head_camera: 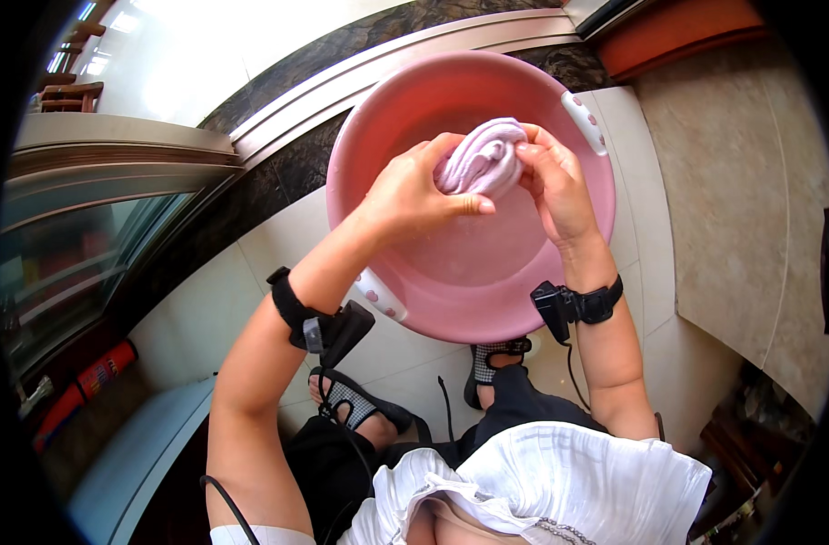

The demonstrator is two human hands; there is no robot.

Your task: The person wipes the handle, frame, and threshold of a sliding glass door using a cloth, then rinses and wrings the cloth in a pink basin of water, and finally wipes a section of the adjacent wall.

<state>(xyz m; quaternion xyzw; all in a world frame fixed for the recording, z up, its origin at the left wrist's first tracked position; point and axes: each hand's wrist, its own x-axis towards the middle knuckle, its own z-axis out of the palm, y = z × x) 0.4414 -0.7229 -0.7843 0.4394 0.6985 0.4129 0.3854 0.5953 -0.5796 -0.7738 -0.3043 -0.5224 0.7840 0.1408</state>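
Observation:
A pale lilac cloth (484, 158), rolled and folded into a bundle, is held up between my two hands. My left hand (425, 180) curls around its left side, with the thumb stretched out under it. On the other side, the fingertips and thumb of my right hand (551, 180) pinch the bundle's edge. Beneath the hands stands a large pink plastic basin (469, 323) with white patterned handles. Shallow water appears to lie in its bottom. My palms and some fingers are partly hidden by the cloth.
The basin rests on light floor tiles (394, 361), close to a metal sliding-door track (401, 71). A glass door panel (81, 231) and a red fire extinguisher (104, 368) are at left. A beige tiled block (721, 184) stands at right. Black devices with cables are strapped to both forearms.

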